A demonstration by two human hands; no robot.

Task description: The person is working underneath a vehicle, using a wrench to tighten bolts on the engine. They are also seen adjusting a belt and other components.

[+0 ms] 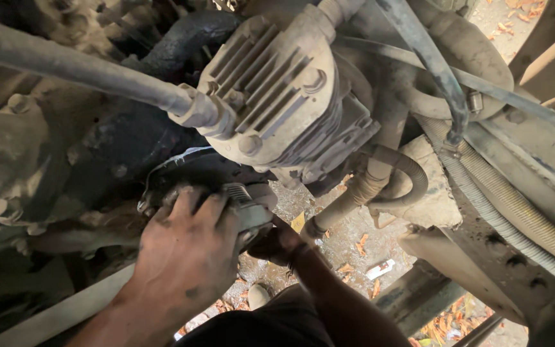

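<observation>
Here, in the lower left of the frame, the left hand [184, 254] lies flat over a dusty grey metal part with a ribbed, coiled end [246, 205]; its fingers [212, 207] are spread slightly and pressed on the part's top. The part sits low in the middle, tucked under the dirt-caked finned grey compressor housing [277, 90] with little room above. Just right of it, the right hand [276, 244] reaches up beneath the part; whether its fingers are closed on it I cannot tell. A thick grey pipe [78, 71] crosses the upper left. Corrugated hoses [515, 212] crowd the right. Open ground with dry leaves [354, 247] shows below.
</observation>
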